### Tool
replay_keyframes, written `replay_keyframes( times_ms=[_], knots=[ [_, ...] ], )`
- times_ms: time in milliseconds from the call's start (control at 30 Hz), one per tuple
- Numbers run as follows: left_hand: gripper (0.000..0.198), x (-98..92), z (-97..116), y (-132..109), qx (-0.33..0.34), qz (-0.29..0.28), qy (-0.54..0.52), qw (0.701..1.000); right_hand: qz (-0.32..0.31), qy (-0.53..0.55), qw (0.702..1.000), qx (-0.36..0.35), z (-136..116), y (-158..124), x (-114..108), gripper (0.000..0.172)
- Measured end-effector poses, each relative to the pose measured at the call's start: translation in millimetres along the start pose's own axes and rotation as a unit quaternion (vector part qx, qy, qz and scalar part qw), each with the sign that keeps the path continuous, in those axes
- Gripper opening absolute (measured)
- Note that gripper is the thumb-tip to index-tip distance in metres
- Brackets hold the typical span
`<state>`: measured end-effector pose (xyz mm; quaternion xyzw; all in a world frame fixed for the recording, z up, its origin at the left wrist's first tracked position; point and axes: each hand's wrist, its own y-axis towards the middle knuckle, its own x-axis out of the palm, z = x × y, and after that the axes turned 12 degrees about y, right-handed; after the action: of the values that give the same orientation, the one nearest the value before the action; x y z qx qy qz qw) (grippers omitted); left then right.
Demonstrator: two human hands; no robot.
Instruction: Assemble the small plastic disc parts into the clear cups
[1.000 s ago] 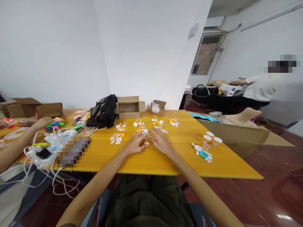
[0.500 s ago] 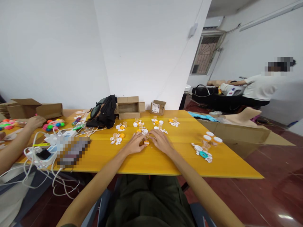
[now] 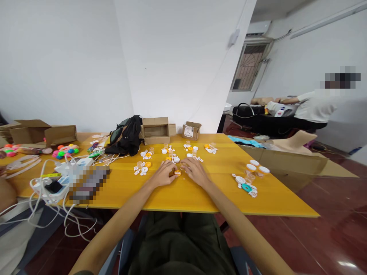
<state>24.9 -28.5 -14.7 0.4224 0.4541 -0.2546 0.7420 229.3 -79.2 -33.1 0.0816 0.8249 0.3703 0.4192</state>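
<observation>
In the middle of the table, my left hand [image 3: 164, 174] has its thumb and fingers curled round a small round orange lid [image 3: 177, 173] with white parts in it. Just to the right, my right hand [image 3: 196, 171] is closed with its fingertips on a small clear plastic cup [image 3: 182, 167], partly hidden by the fingers. Beyond my hands lie small groups of orange discs, white gears and clear cups, among them an orange disc [image 3: 148, 164] and a white disc [image 3: 176, 159].
At right stand several white-lidded jars [image 3: 264, 169] beside a teal disc [image 3: 246, 187]. A power strip [image 3: 61, 181] with tangled cables lies at left. A backpack [image 3: 126, 135] and open cardboard boxes [image 3: 156, 131] line the wall. A co-worker's arm [image 3: 7, 193] shows at the left edge.
My right fingertips have shifted slightly right with the clear cup, away from the orange lid. My left hand has stayed nearly still. The co-worker's hand at left has drawn back toward the edge.
</observation>
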Motion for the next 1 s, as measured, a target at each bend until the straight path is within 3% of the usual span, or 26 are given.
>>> replay_keyframes(
  times_ms=[167,367,567,800,1000],
  knots=[
    [0.007,-0.6,0.3,0.3,-0.004,-0.009,-0.001,1.0,0.027,0.005,0.999,-0.018,-10.6,-11.5,-12.7,0.02],
    [0.007,-0.4,0.9,-0.1,-0.004,-0.011,-0.008,1.0,-0.07,-0.005,0.996,-0.051,-23.1,-29.6,-18.7,0.019],
    [0.011,-0.3,-0.2,-1.0,0.004,-0.003,-0.009,1.0,-0.095,-0.017,0.993,-0.06,-27.8,-30.4,-19.8,0.023],
    [0.016,-2.0,0.8,-1.5,0.006,-0.005,-0.013,1.0,-0.079,-0.03,0.993,-0.086,-28.8,-30.8,-22.2,0.024],
    [0.022,-4.6,2.3,-0.9,-0.014,-0.013,-0.007,1.0,-0.018,-0.037,0.999,-0.035,-18.0,-33.6,-17.9,0.023]
  ],
)
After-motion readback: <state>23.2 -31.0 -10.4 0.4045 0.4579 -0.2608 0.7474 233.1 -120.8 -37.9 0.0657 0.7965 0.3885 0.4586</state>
